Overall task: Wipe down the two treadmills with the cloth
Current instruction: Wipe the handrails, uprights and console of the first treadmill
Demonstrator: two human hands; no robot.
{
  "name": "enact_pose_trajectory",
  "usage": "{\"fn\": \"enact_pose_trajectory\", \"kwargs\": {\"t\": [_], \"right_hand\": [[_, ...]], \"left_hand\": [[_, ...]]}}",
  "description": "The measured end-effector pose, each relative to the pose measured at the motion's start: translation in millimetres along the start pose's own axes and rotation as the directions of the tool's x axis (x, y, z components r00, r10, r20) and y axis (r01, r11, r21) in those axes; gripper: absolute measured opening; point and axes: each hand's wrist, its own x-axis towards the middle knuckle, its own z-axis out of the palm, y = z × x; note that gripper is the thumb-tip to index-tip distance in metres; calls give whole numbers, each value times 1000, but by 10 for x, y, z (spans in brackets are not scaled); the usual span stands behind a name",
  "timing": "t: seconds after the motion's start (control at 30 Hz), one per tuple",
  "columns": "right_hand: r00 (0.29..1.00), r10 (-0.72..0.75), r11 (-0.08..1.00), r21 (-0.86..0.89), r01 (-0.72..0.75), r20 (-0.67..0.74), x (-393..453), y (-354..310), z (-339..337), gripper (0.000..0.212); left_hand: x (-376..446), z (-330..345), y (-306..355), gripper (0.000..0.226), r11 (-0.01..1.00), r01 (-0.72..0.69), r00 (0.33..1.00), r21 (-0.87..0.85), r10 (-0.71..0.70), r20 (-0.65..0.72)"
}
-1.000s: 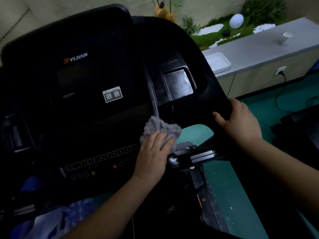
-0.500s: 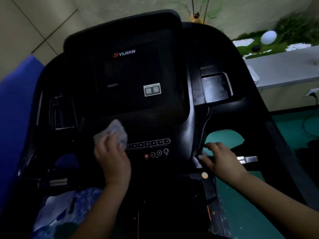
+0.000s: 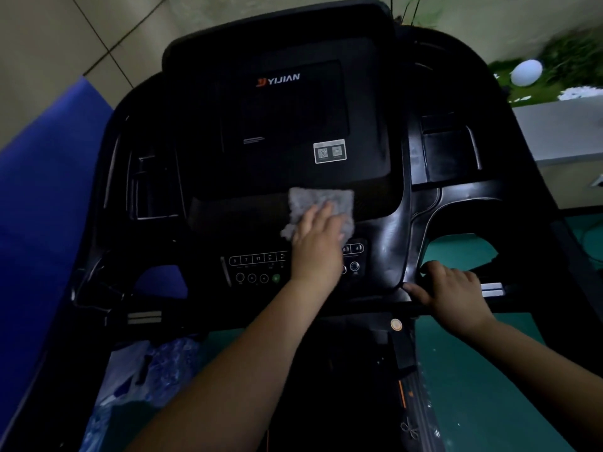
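Observation:
A black treadmill console (image 3: 293,125) with a mirrored YIJIAN logo fills the view. My left hand (image 3: 318,246) presses a grey cloth (image 3: 313,203) flat against the console just below the dark screen and above the row of buttons (image 3: 257,259). Part of the cloth is hidden under my fingers. My right hand (image 3: 452,293) grips the black handlebar (image 3: 368,309) at the lower right of the console. Only this one treadmill is in view.
A blue mat or pad (image 3: 42,223) stands at the left. A grey counter (image 3: 561,128) with green plants and a white ball (image 3: 526,71) is at the back right. Green floor (image 3: 473,386) shows at the right; a blue patterned bag (image 3: 146,373) lies lower left.
My left hand has swept the cloth from the console's right edge to its left side, then back right to the middle below the screen. My right hand dropped from the right side rail to the handlebar.

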Motion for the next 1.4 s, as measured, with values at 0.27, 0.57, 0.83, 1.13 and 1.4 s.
{"fn": "enact_pose_trajectory", "kwargs": {"t": [0.27, 0.57, 0.83, 1.13, 1.4], "right_hand": [[993, 83, 996, 23, -85, 82, -11, -48, -66, 49], [972, 24, 972, 232, 32, -235, 24, -524, -286, 45], [979, -139, 960, 223, 170, -148, 186, -788, -125, 66], [982, -139, 964, 210, 164, -126, 163, -808, -170, 66], [978, -162, 961, 203, 186, -130, 62, -1132, -164, 58]], "left_hand": [[16, -132, -278, 37, 994, -78, 995, 78, 73, 69], [-632, -911, -1899, 21, 891, 451, 855, 53, -414, -311], [-1558, -99, -1149, 30, 880, 463, 839, -105, -473, -267], [-1604, 343, -571, 11, 1000, 13, 995, -25, -16, -94], [-1941, -285, -1873, 29, 861, 508, 840, -24, -501, -208]]}}
